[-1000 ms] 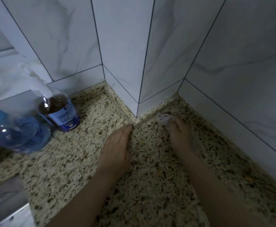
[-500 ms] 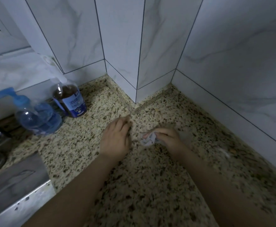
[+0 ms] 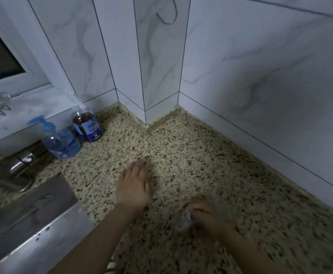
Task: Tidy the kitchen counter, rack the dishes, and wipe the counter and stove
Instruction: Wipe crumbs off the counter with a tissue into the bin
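Counter (image 3: pixel 181 155): rag (image 3: pixel 184 221) within right-hand grip (image 3: pixel 205 216)

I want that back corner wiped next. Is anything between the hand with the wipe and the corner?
Nothing visible: bare speckled counter lies between the right hand, gripping the crumpled wipe, and the corner. The two bottles stand off to the left.

Both forearms are bare to the frame's edge, and the hands (image 3: pixel 134 186) wear nothing.
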`<action>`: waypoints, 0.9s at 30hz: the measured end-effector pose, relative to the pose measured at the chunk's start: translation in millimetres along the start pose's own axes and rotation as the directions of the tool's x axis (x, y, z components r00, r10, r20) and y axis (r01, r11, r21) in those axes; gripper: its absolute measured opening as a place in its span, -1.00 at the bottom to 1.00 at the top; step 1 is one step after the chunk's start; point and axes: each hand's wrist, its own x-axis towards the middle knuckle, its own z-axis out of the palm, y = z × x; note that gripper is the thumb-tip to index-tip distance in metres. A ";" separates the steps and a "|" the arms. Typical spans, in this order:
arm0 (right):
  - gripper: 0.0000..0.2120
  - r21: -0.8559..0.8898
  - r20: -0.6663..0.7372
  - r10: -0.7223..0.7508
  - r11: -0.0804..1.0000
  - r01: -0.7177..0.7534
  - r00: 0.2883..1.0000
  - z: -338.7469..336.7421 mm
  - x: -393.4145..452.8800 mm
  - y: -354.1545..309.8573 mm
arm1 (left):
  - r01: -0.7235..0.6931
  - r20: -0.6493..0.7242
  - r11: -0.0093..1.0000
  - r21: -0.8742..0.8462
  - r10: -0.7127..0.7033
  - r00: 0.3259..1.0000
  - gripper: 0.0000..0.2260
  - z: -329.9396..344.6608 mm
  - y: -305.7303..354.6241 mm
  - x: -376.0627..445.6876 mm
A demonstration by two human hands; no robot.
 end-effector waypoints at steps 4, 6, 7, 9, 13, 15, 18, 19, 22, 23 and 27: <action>-0.70 0.214 -0.202 0.176 0.968 -0.132 0.963 -14.9 -18.6 8.8 | -0.011 0.002 1.000 -0.025 0.011 1.000 -0.51 -4.8 5.2 4.9; -0.65 0.326 -0.326 0.166 0.944 -0.054 0.931 -28.0 -8.0 -5.4 | -0.008 0.015 0.999 -0.032 0.009 1.000 -0.52 -1.8 2.4 14.6; -0.66 0.319 -0.401 0.160 0.947 -0.027 0.902 -35.3 2.3 -15.4 | -0.006 0.018 0.999 -0.044 0.006 1.000 -0.52 1.6 -0.7 23.0; -0.69 0.218 -0.536 0.098 0.976 0.026 0.838 -47.3 26.9 -34.1 | -0.012 0.009 0.998 -0.059 0.013 1.000 -0.52 7.3 -6.9 41.7; -0.76 0.077 -0.616 -0.012 0.994 0.076 0.788 -65.8 102.7 -62.5 | -0.051 -0.007 0.997 -0.066 0.050 0.999 -0.52 23.7 -15.7 82.1; -0.73 0.121 -0.673 -0.014 0.984 0.128 0.740 -66.9 141.8 -77.5 | -0.048 -0.040 0.995 -0.084 0.045 0.998 -0.52 32.1 -14.8 89.8; -0.68 0.053 -0.658 -0.117 0.978 0.201 0.744 -58.0 195.3 -86.4 | -0.036 -0.113 0.987 -0.155 0.018 0.993 -0.53 42.0 -15.9 93.1; -0.68 0.034 -0.617 -0.133 0.980 0.195 0.776 -55.4 209.0 -85.7 | -0.043 -0.129 0.984 -0.173 0.021 0.991 -0.54 43.4 -16.7 94.5; -0.73 -0.157 -0.417 -0.194 0.978 0.140 0.888 -47.2 242.3 -75.5 | -0.055 -0.171 0.977 -0.204 0.019 0.985 -0.57 47.9 -19.0 96.0; -0.71 -0.151 -0.354 -0.180 0.979 0.134 0.918 -43.8 248.6 -73.0 | -0.052 -0.173 0.976 -0.211 0.015 0.985 -0.58 48.2 -18.8 96.2; -0.73 -0.171 -0.308 -0.163 0.979 0.114 0.937 -28.4 247.4 -61.4 | -0.054 -0.164 0.969 -0.243 0.013 0.986 -0.57 49.2 -20.8 98.4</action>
